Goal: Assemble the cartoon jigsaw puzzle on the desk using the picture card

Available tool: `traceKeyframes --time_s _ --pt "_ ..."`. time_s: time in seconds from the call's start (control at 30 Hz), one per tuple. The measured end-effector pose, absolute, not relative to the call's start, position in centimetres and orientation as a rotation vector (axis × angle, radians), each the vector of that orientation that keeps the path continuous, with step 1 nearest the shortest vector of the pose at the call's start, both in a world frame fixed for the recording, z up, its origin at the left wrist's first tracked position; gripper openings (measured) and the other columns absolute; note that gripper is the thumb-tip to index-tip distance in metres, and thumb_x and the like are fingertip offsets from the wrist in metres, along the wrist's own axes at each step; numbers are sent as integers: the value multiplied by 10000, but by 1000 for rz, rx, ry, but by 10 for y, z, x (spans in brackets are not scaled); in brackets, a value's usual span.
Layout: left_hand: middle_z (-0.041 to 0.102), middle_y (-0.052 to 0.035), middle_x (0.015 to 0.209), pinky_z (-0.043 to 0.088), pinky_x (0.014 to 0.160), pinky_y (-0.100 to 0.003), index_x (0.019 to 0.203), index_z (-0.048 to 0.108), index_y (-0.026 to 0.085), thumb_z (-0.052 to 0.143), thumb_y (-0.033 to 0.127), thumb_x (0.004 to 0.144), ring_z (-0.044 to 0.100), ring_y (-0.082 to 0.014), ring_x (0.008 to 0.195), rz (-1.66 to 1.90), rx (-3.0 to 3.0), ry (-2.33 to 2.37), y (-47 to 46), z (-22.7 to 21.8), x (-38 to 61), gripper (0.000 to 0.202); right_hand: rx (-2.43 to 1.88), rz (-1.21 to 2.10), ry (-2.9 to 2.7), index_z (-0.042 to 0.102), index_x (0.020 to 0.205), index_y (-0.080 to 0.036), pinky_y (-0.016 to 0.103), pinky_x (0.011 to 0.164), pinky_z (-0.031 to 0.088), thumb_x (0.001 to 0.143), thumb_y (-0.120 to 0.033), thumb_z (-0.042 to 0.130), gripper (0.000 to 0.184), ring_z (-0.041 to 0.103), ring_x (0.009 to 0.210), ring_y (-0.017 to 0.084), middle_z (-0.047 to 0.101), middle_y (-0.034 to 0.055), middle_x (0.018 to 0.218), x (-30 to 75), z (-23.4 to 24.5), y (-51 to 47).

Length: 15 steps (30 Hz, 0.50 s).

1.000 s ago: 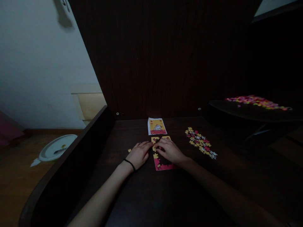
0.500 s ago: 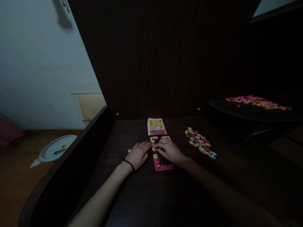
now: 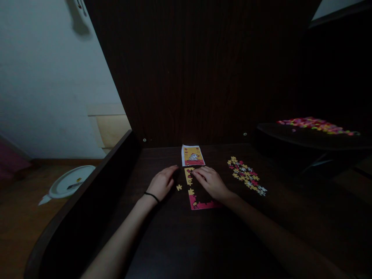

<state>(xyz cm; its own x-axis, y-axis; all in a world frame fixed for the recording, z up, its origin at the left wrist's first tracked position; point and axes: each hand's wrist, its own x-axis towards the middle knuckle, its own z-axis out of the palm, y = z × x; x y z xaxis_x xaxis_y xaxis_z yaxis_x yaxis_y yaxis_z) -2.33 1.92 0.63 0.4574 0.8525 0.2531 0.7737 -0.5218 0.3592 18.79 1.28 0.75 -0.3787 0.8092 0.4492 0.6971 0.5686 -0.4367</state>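
Left hand is resting uncurled, seemingly empty, beside one yellow knobbed jigsaw piece; a yellow-and-red jigsaw border is lying toward the tabletop's far edge, probably for two-handed reach; the right hand is overhanging it, grip unclear.

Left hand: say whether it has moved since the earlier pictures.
Yes. Judged against the picture card, the left hand has moved left and slightly forward, clear of the puzzle border that it reached before.

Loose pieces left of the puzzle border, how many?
1: a yellow piece between the left hand and the puzzle border; more may be hidden under that hand.
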Motion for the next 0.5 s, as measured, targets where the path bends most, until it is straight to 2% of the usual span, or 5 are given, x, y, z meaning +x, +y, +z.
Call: traceKeyframes --time_s 0.13,0.23,0.3,0.4,0.5 --pt "585 -82 1065 406 859 -282 1014 568 146 414 140 753 544 -187 977 438 2272 1848 28 23 -48 304 -1193 212 -2166 615 814 -177 302 760 407 874 -252 349 283 542 793 158 626 44 825 190 10 13" --pt "637 -56 839 443 706 -252 823 620 150 480 271 743 595 -178 774 243 2104 1781 33 29 -64 202 -1187 197 -2182 616 790 -171 304 755 412 869 -243 363 274 542 786 158 628 46 819 189 9 13" --pt "630 -27 767 433 637 -227 798 622 160 592 333 647 584 -170 717 171 2069 1642 34 29 -70 232 -1181 196 -2187 616 783 -168 302 751 414 867 -241 369 271 542 779 157 628 46 813 189 9 13" --pt "611 -9 714 407 576 -200 781 624 155 645 280 565 562 -152 667 156 2053 1527 33 26 -74 250 -1181 200 -2185 616 786 -169 299 750 414 866 -246 374 267 543 774 157 627 45 814 189 8 13" --pt "598 7 648 384 554 -186 696 632 163 615 228 577 542 -133 619 152 2035 1469 32 25 -73 137 -1184 200 -2184 617 790 -175 300 748 411 865 -252 375 265 544 774 157 626 42 811 189 8 13"
